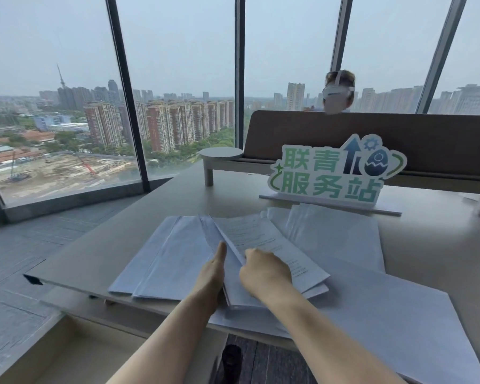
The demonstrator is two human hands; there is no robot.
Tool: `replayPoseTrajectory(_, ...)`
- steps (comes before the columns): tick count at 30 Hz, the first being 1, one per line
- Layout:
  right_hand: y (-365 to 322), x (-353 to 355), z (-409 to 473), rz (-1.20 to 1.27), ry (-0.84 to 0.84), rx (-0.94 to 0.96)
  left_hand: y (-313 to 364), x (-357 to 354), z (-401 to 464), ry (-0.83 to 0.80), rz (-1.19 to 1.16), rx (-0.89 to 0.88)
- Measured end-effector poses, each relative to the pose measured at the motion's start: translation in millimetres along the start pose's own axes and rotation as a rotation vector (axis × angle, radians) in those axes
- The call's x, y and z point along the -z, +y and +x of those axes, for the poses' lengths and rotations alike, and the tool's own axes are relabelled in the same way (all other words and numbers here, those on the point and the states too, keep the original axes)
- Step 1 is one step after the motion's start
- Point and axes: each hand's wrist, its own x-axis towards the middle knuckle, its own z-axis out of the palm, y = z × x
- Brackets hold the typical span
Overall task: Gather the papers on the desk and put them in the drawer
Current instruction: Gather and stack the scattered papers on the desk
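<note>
Near the green sign (336, 173), both hands are working the papers (178, 253) on the bench (117, 239): left hand (214, 270) lying flat, steadying; right hand (263, 273) curling, pinching a sheet edge to gather.

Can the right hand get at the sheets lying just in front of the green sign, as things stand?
Probably yes. The right hand rests on the printed stack, and only flat paper lies between it and the far sheets before the sign; nothing upright blocks the way.
</note>
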Motion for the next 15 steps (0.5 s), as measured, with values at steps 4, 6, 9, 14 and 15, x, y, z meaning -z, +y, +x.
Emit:
replayPoseTrajectory(4,-1,-4,-4,0.073,-0.067,0.028,-7,2,15,-0.056,-0.082,0.050)
replayPoseTrajectory(6,2,-2,-4,0.135,-0.113,0.036,-6,3,10,-0.095,-0.075,0.014)
replayPoseTrajectory(9,14,4,-2,0.240,-0.131,0.039,1,-1,-5,-0.077,0.012,-0.063)
replayPoseTrajectory(14,58,23,-1,0.283,-0.014,0.006,-1,-3,-1,0.025,0.098,-0.083)
replayPoseTrajectory(15,71,28,0,0.272,0.011,-0.015,-2,-3,0,0.032,0.107,-0.088)
